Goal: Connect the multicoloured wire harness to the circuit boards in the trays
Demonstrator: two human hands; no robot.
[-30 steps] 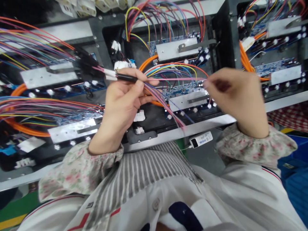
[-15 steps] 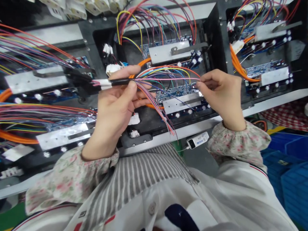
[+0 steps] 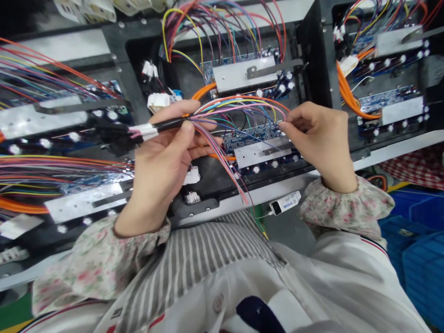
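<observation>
Left hand [image 3: 163, 162] grips black-sleeved wire bundle [image 3: 173, 122] mid-frame; right hand [image 3: 321, 138] pinches pink wire [image 3: 243, 107]. Keep pinch light, draw wire straight, clear of circuit board [image 3: 253, 132].

An electronics assembly workshop: rows of blue circuit boards [image 3: 253, 132] in black metal fixtures [image 3: 312, 37], bundled coloured wires [image 3: 41, 74], blue plastic crates [image 3: 419, 263].

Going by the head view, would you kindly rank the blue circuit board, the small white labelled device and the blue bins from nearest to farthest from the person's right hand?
Measured from the right hand:
1. Blue circuit board, just to the left of its fingertips, under the wires.
2. Small white labelled device, below the hand at the bench edge.
3. Blue bins, low at the far right.
</observation>
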